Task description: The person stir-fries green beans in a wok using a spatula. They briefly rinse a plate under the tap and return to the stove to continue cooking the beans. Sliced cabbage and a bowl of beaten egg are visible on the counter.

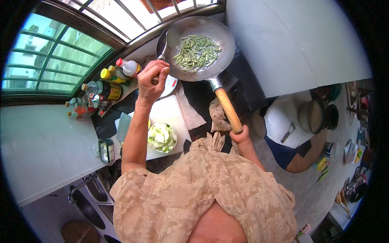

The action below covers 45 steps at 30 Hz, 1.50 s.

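My left hand [153,79] grips the handle of a metal wok spatula [166,45], whose blade rests inside the left side of the wok. The steel wok [223,57] holds many short cut green bean pieces [197,53] on its wet-looking bottom. My right hand [240,135] is closed around the end of the wok's wooden handle [229,109]. Below my left hand, partly behind my forearm, a white cutting board [170,109] bears a bowl of sliced pale green vegetable [162,138]. A crumpled cloth [218,114] lies left of the wok handle.
Sauce and oil bottles [109,89] stand at the left by the barred window [51,57]. A glass container [106,151] is near the board's left side. A white wall panel [282,45] flanks the wok. At the right, a round table [307,158] carries a pot [310,117] and a cleaver [288,132].
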### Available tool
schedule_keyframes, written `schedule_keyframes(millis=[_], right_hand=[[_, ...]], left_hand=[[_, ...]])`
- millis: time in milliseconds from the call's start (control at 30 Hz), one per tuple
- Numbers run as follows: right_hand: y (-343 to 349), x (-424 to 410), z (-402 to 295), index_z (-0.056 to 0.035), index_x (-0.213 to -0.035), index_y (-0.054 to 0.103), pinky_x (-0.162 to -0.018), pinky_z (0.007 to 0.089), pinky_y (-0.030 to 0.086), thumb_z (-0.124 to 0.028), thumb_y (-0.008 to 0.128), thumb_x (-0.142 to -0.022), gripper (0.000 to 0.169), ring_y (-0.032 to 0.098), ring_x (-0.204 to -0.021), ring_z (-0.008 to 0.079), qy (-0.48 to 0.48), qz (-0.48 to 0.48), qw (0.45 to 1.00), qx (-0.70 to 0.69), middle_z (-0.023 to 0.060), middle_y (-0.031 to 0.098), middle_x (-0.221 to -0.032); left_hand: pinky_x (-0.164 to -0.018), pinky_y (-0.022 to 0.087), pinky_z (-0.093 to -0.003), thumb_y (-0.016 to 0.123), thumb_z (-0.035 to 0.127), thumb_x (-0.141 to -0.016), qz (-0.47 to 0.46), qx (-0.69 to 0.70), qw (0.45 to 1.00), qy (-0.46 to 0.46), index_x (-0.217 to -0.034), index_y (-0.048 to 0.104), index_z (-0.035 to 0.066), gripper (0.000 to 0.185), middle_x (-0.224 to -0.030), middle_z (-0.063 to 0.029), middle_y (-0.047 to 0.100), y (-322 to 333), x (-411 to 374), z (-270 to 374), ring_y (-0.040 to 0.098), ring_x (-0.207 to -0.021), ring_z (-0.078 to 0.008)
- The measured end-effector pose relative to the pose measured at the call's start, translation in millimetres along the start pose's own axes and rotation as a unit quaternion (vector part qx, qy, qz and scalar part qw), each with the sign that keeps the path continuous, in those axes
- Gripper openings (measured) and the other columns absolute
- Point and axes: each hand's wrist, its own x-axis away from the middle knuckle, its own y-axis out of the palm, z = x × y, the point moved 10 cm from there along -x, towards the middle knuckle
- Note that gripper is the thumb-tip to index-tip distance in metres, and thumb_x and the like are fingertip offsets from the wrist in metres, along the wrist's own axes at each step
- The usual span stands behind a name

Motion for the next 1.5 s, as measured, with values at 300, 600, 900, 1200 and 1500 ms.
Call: schedule_keyframes(millis=[300, 600, 900, 1200, 1500], right_hand=[[-9, 1, -27, -0.0051, -0.065, 0.044, -0.048, 0.0297, 0.039, -0.007, 0.064, -0.054, 0.023, 0.047, -0.061, 0.0084, -0.038, -0.001, 0.998, 0.049, 0.0, 0.049, -0.061], [-6, 0, -17, -0.0045, -0.067, 0.044, -0.048, 0.0296, 0.039, -0.008, 0.064, -0.053, 0.025, 0.046, -0.062, 0.0085, 0.027, -0.004, 0.999, 0.021, -0.0002, 0.047, -0.062], [-14, 1, -44, -0.0038, -0.062, 0.044, -0.049, 0.0301, 0.04, -0.009, 0.064, -0.053, 0.023, 0.048, -0.061, 0.0089, -0.004, 0.001, 1.0, -0.002, 0.0038, 0.05, -0.059], [-7, 1, -8, -0.0023, -0.067, 0.043, -0.05, 0.0296, 0.041, -0.01, 0.064, -0.055, 0.025, 0.05, -0.061, 0.0103, -0.011, 0.007, 1.0, -0.014, 0.0041, 0.052, -0.062], [-17, 2, -41, -0.002, -0.063, 0.042, -0.048, 0.0308, 0.04, -0.012, 0.066, -0.053, 0.028, 0.049, -0.057, 0.0124, -0.046, 0.037, 0.998, 0.0, 0.0073, 0.049, -0.058]], left_hand=[[-0.059, 0.043, -0.025, 0.057, 0.011, -0.083, 0.022, 0.062, 0.996, -0.058, -0.065, 0.056, -0.003, 0.023, -0.076, -0.0108, 0.061, -14, 2, -8, 0.057, -0.069, -0.0156], [-0.055, 0.042, -0.0239, 0.054, 0.017, -0.086, -0.054, 0.045, 0.994, -0.079, -0.07, 0.058, -0.001, 0.025, -0.076, -0.009, 0.059, -8, 0, 0, 0.053, -0.062, -0.0119], [-0.053, 0.04, -0.0244, 0.054, 0.02, -0.086, -0.115, -0.044, 0.989, -0.076, -0.077, 0.061, 0.0, 0.023, -0.069, -0.0061, 0.058, -4, -17, 9, 0.052, -0.059, -0.0121], [-0.051, 0.04, -0.0259, 0.06, 0.016, -0.082, -0.167, 0.017, 0.984, -0.066, -0.072, 0.058, -0.003, 0.021, -0.068, -0.0093, 0.057, -9, -21, 54, 0.052, -0.057, -0.016], [-0.05, 0.038, -0.0203, 0.052, 0.019, -0.086, -0.138, 0.024, 0.984, -0.11, -0.077, 0.062, 0.001, 0.022, -0.07, -0.0044, 0.058, -10, -18, 40, 0.049, -0.056, -0.0079]])
